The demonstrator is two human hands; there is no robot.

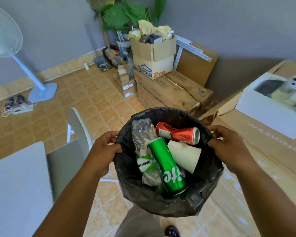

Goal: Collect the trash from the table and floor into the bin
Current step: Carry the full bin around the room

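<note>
Currently both hands grip the rim of the black-lined trash bin (pixel 169 208). Left hand (pixel 103 151) has its fingers curled over the liner's left edge, and right hand (pixel 229 148) has its fingers curled over the right edge. Inside the bin, between the two sets of fingers:
- Crushed Namthip plastic bottle (pixel 143 132), nearest the left fingers.
- Green Sprite can (pixel 166 165), in the middle.
- Red Coca-Cola can (pixel 176 135), toward the right fingers.
- White paper cup (pixel 184 154), just below the right fingers' level.

White table (pixel 15 185) sits outside the left hand, with tiled floor (pixel 92 93) beyond.
</note>
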